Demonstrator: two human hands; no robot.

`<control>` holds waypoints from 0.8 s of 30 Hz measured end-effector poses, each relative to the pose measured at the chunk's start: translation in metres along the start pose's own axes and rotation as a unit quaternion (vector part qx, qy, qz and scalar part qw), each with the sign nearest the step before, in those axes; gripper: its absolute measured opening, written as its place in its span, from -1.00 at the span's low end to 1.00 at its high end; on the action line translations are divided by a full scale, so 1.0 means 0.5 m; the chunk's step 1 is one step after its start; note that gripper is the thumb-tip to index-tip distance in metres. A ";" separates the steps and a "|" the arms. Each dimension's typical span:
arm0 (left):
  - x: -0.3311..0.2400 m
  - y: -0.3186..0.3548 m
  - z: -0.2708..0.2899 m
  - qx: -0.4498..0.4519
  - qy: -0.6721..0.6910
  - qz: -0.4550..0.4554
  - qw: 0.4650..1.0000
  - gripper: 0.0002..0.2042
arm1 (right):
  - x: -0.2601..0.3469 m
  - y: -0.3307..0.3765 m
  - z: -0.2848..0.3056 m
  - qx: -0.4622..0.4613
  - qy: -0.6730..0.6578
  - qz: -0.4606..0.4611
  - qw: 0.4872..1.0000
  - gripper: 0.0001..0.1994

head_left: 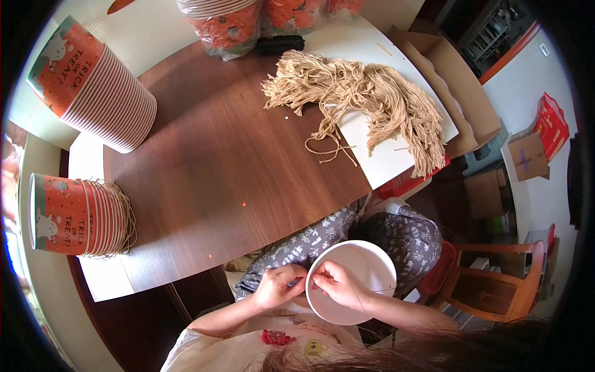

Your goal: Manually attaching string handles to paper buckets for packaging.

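Bare-handed work at a wooden table (204,155); a white-lined bucket (369,266) is held over the lap, off the table's near edge toward its right end, its mouth tilted up; the left hand (280,287) is at the outside of the bucket's left rim, fingers curled, though whether they pinch anything cannot be told; the right hand (338,285) reaches over the mouth, thumb and fingers bent close together at the inner wall by the same rim, what lies between them being too small to tell; a thin strand (385,289) shows at the bucket's right side. A tall stack of orange buckets (93,84) leans at the table's far left corner; a shorter stack (77,217), looped with cord, lies at the near left corner; a bundle of tan cord (372,93) spreads over the right end; plastic-wrapped buckets (226,28) stand at the far edge, beside a black object (280,44).
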State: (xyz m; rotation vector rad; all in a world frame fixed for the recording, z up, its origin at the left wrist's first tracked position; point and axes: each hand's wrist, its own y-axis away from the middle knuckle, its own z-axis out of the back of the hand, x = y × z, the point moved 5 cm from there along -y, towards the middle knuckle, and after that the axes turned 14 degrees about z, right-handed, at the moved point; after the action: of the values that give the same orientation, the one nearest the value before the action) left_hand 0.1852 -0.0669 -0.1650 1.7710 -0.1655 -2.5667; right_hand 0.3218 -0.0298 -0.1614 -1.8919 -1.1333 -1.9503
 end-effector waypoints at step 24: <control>-0.071 -0.055 0.061 0.086 0.214 -0.033 0.972 -0.97 | 0.165 0.015 0.013 0.030 0.406 0.251 0.878 -0.78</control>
State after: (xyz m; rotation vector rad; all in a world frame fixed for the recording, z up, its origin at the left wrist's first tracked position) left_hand 0.1706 -0.0345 -0.1239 2.3785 -0.3291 -2.1932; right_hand 0.3181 -0.0012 -0.0836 -0.9686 -0.3891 -2.0056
